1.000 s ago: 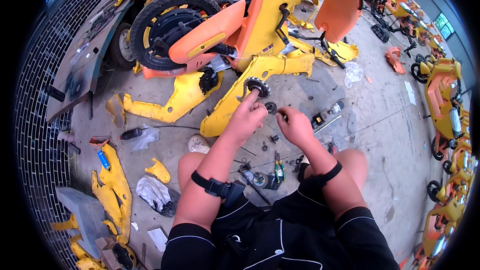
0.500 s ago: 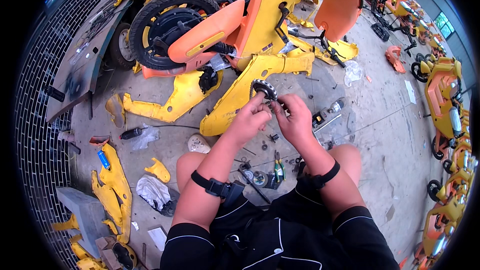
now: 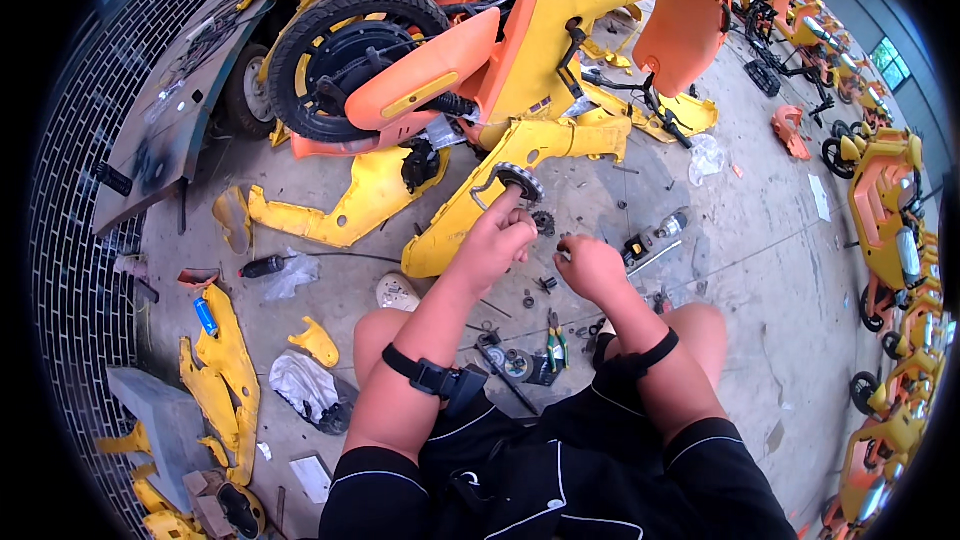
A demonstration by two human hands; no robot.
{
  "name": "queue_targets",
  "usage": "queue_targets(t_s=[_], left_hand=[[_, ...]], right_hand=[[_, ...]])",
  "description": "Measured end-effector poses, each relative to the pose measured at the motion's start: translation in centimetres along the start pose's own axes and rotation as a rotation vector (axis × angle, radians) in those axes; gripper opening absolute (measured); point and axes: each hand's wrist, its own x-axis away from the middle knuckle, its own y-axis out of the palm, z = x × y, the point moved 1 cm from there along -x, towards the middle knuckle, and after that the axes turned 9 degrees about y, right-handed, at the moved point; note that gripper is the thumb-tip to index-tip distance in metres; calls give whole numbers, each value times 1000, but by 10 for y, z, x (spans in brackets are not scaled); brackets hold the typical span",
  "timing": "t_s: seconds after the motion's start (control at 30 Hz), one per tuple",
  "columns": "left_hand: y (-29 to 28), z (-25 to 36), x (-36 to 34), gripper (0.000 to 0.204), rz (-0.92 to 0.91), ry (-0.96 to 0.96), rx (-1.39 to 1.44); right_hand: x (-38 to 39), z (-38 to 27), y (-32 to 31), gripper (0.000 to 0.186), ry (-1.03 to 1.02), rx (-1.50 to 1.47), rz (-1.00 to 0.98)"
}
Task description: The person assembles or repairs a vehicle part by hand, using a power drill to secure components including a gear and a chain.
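Concrete floor [image 3: 770, 240], yellow panels [image 3: 345, 210], small sprocket [image 3: 544, 223], pliers [image 3: 553, 348]

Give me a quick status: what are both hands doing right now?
Left hand fingertip on round toothed gear at yellow frame piece. Right hand closed, contents hidden. Loose small sprocket and pliers on floor nearby.

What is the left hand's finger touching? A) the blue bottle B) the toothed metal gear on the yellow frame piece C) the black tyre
B: the left hand has a finger stretched up onto the toothed gear at the yellow frame piece.
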Motion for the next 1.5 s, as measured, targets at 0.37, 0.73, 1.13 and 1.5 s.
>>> queue_targets(t_s=[0.37, 0.73, 1.13, 1.5], left_hand=[[1, -15, -1, 69, -31, -49, -67], [5, -11, 2, 73, -56, -49, -51], [8, -6, 0, 72, -35, -36, -39], [9, -26, -6, 58, -96, -56, -92]], right_hand=[[22, -48, -58, 26, -178, -562, 441], [10, -17, -27, 15, -335, -333, 538], [13, 21, -3, 31, -120, 30, -21], [27, -36, -63, 23, -234, -527, 542]])
